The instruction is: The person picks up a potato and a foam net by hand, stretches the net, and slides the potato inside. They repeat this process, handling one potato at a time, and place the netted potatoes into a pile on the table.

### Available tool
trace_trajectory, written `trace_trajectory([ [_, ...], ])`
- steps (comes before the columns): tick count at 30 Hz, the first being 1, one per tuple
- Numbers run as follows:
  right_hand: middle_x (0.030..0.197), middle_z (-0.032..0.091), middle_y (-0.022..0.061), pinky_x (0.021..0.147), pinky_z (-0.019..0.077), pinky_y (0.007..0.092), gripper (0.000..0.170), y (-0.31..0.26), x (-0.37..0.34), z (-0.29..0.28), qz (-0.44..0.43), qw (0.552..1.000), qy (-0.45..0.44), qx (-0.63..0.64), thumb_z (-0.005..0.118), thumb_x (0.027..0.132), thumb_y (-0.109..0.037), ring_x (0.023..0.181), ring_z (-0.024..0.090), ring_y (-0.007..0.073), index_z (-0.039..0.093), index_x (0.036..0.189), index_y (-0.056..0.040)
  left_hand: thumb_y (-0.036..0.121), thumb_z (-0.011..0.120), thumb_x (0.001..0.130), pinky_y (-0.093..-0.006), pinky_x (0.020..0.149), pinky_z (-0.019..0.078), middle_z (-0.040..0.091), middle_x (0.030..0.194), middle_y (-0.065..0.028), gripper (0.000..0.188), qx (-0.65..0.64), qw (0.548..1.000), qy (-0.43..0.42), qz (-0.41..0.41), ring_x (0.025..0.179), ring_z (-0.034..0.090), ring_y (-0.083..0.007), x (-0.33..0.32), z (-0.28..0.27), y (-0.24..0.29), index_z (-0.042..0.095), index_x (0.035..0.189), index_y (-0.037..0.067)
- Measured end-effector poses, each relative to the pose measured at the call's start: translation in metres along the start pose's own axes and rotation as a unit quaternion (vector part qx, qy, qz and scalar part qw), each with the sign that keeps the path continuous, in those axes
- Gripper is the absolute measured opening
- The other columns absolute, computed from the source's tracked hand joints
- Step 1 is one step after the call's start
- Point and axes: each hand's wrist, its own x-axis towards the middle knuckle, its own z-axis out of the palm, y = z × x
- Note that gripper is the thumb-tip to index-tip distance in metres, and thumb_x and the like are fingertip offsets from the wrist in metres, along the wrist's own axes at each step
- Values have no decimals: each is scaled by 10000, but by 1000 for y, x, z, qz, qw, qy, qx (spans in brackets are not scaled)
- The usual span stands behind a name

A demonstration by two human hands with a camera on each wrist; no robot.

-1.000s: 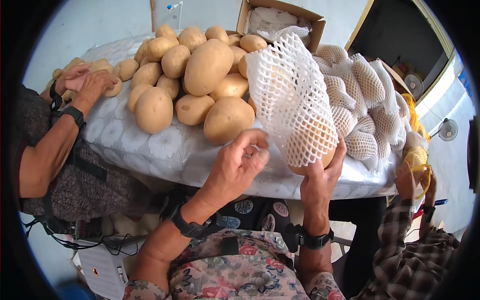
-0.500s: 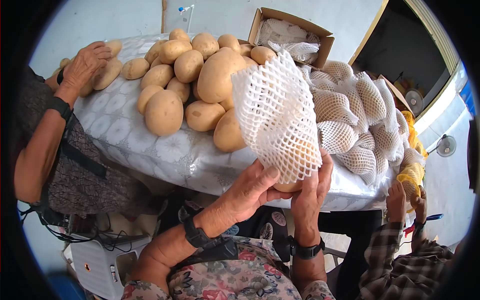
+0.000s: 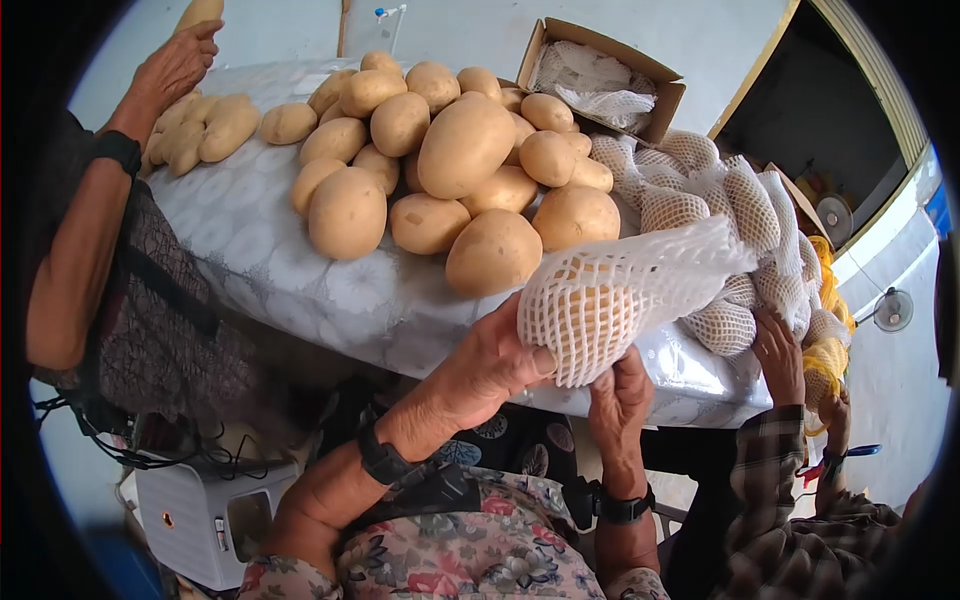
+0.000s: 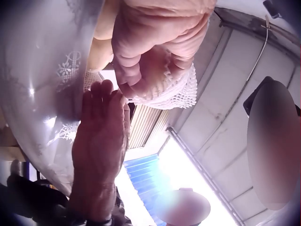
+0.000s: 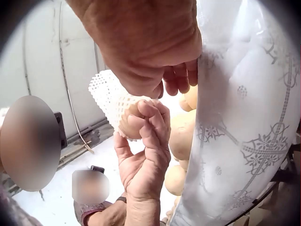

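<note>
My left hand (image 3: 478,372) grips a potato (image 5: 131,123) sheathed in a white foam net sleeve (image 3: 665,275), its fingers curled round the near end. The sleeve's loose tail points right and away, above the table's front edge. At the sleeve's lower near edge, my right hand (image 3: 620,400) pinches the netting between thumb and fingers. In the right wrist view, part of the potato's bare end shows between the left hand's fingers. Just beyond the hands lies a heap of bare potatoes (image 3: 465,150). Netted potatoes (image 3: 750,210) are piled to the right.
A cardboard box (image 3: 665,105) of foam sleeves stands at the back. A patterned cloth under clear plastic covers the table (image 3: 290,300). At the left, another person's hand (image 3: 170,70) holds a potato above a smaller pile. To the right, another person's hand (image 3: 780,355) touches the netted potatoes.
The sleeved potato has swung from upright to lying over, its tail now pointing right. My left hand first came in to grip it; my right hand has shifted to the sleeve's edge.
</note>
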Motion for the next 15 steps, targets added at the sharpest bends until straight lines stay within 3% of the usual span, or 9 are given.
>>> trace_trajectory([
  [1,970,565,46,795,432,257,195,0,-1,-5,-1,999,-38,-22,556,925,-146,838,538,128,540,1027,19,285,731,772,-350,937,471,526,1235,-90,772,6,1000,3,6,1116,540,-187,1,-1,-1,318,1363,8],
  [4,999,574,60,829,440,291,187,-20,5,-16,72,993,95,0,522,901,-62,885,546,149,537,1068,22,183,707,762,-313,959,444,502,1241,-69,770,58,998,3,20,1124,513,-148,-3,-2,1,290,1384,4],
  [5,1052,587,83,882,436,319,268,-28,10,-24,86,985,147,39,500,869,-35,961,550,170,529,1128,24,158,703,761,-312,955,446,502,1239,-70,765,80,996,7,33,1120,513,-147,-2,-3,-1,288,1384,4],
  [6,1127,578,118,921,425,338,328,-30,13,-35,49,988,112,94,535,866,-84,1044,543,191,510,1166,47,134,699,760,-311,951,447,502,1237,-71,760,102,994,11,45,1116,514,-146,-1,-4,-5,286,1385,4],
  [8,1211,536,156,967,402,361,485,-41,12,-42,110,990,43,78,607,853,-193,1132,512,221,454,1230,71,92,688,762,-306,940,451,509,1226,-79,750,149,987,24,57,1099,523,-147,1,-1,-12,282,1386,5],
  [10,1259,497,171,999,380,380,712,-53,12,-14,81,991,-2,111,716,787,-331,1178,487,251,396,1272,81,58,673,769,-296,924,456,523,1208,-93,736,200,977,39,61,1074,539,-151,6,8,-14,276,1387,6],
  [11,1285,471,174,1015,369,386,906,-59,11,-2,109,989,16,100,791,693,-438,1199,468,261,358,1304,71,37,662,775,-286,904,461,547,1167,-118,725,265,960,53,77,1037,560,-158,7,14,-10,273,1387,13],
  [14,1280,472,171,1009,376,393,970,-52,18,7,116,983,-2,140,820,649,-462,1189,472,251,347,1313,63,62,653,798,-287,901,462,565,1130,-129,722,341,933,40,108,1029,566,-160,6,18,-6,251,1395,-2],
  [15,1208,528,156,961,421,382,908,-48,19,8,103,985,9,140,822,656,-432,1107,532,235,392,1286,60,84,653,811,-291,901,463,559,1145,-126,724,340,933,38,114,1034,565,-165,4,16,-8,241,1399,-3],
])
